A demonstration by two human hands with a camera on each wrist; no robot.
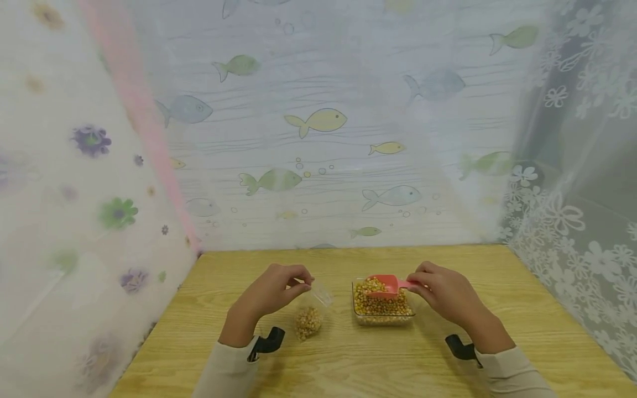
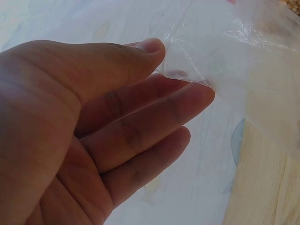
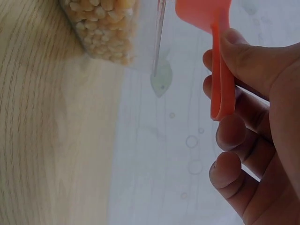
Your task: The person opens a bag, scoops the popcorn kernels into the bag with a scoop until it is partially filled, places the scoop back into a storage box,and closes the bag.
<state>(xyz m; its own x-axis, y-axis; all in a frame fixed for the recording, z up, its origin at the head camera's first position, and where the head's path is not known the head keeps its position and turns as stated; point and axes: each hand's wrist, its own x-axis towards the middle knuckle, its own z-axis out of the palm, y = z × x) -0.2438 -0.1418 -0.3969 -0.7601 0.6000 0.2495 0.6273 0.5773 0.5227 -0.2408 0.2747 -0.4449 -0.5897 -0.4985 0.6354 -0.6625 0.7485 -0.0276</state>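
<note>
1 red scoop (image 1: pixel 391 285), axis sideways, mouth leftward

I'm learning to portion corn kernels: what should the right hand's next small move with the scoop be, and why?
Probably push the red scoop a little way into the corn kernels: the right hand holds it at the clear container, and part of its inside shows bare. The left hand pinches the top of the clear bag, so a fuller scoop seems worth getting first.
</note>
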